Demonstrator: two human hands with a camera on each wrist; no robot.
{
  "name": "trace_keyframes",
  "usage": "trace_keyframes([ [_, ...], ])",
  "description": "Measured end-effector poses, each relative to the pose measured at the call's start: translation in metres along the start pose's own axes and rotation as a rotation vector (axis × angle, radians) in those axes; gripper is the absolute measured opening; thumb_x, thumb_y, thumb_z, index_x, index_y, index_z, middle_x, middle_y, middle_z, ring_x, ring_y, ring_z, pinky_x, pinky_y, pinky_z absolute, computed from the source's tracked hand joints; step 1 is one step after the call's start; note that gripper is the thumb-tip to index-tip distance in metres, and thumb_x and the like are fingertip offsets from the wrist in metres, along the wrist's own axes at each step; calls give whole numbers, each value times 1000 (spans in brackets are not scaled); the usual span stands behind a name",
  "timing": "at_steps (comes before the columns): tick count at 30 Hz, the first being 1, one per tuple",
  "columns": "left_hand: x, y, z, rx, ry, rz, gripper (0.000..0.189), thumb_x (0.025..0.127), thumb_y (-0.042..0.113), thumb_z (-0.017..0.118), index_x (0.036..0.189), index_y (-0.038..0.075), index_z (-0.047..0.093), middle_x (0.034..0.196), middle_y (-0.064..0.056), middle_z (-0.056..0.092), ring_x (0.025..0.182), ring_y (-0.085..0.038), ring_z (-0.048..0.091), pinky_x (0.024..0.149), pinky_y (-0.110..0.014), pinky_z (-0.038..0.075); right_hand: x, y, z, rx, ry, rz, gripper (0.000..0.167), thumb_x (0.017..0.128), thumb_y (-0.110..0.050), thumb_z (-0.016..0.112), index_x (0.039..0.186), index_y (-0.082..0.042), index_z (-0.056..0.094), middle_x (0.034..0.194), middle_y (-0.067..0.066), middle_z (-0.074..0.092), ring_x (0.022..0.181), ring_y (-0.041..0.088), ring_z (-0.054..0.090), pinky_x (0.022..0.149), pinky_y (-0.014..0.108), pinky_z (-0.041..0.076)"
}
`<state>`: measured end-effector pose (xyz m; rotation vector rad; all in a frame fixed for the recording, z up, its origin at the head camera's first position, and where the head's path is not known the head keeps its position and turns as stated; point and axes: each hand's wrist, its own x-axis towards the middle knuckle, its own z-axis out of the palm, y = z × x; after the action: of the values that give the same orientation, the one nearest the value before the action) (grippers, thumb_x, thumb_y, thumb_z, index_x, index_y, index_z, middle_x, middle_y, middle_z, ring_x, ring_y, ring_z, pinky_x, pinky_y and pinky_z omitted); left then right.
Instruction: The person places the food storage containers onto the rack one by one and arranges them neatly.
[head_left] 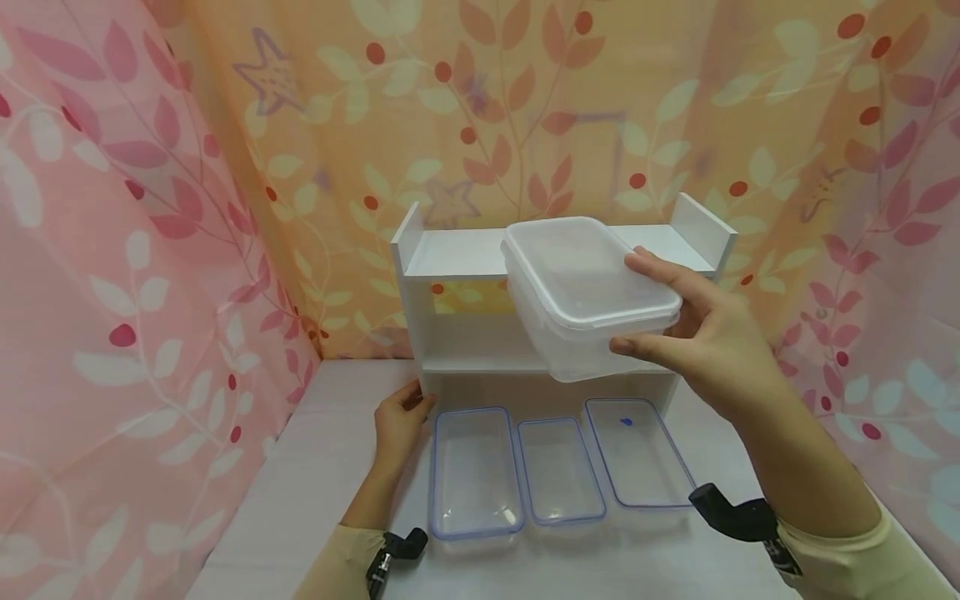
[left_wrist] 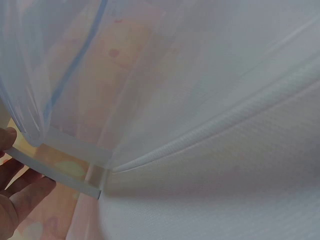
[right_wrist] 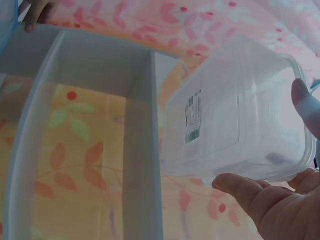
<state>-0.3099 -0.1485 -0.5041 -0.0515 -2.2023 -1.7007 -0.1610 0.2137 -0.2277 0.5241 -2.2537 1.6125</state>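
My right hand point(head_left: 712, 333) grips a clear lidded plastic food container point(head_left: 592, 275) by its right end, thumb below and fingers over the lid. In the head view it is raised in front of the upper part of a white shelf unit point(head_left: 465, 254). The right wrist view shows a printed label with a barcode point(right_wrist: 192, 134) on the container point(right_wrist: 225, 105). My left hand point(head_left: 401, 421) holds the lower left side panel of the shelf unit; in the left wrist view, thumb and fingers lie on either side of the panel edge point(left_wrist: 60, 176).
Three clear blue-rimmed containers, left point(head_left: 476, 475), middle point(head_left: 562, 475) and right point(head_left: 637, 458), stand in a row on the white table point(head_left: 322, 467) before the shelf unit. Behind hangs a patterned orange curtain point(head_left: 525, 100), with a pink one point(head_left: 112, 250) along the left.
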Motion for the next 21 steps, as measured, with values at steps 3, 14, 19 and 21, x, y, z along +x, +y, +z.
trace_keyframes([
  [3, 0, 0, 2, -7, -5, -6, 38, 90, 16, 80, 125, 4, 73, 113, -16, 76, 100, -28, 74, 71, -26, 63, 4, -6, 2, -49, 3, -5, 82, 79, 0, 87, 151, -22, 53, 161, -1, 42, 111, 16, 61, 83, 17, 59],
  [14, 6, -2, 1, -5, 22, 13, 36, 89, 14, 81, 123, 5, 74, 113, -21, 75, 98, -29, 74, 70, -24, 63, 29, -25, 19, -19, -3, 54, 83, 79, -14, 90, 151, -27, 52, 148, -1, 50, 110, 20, 64, 81, 21, 61],
  [19, 6, -5, -1, 5, 20, 6, 40, 90, 13, 80, 127, 0, 71, 117, -24, 73, 99, -31, 74, 71, -24, 62, 48, -26, 29, -25, 1, 60, 83, 77, -24, 92, 150, -27, 52, 147, -3, 53, 114, 20, 65, 81, 20, 59],
  [21, 6, -5, -1, 6, 15, 6, 41, 91, 13, 79, 128, -1, 70, 117, -24, 73, 100, -31, 74, 72, -24, 63, 56, -24, 34, -45, 7, 63, 84, 76, -29, 93, 150, -28, 53, 143, -3, 56, 110, 19, 67, 78, 21, 59],
])
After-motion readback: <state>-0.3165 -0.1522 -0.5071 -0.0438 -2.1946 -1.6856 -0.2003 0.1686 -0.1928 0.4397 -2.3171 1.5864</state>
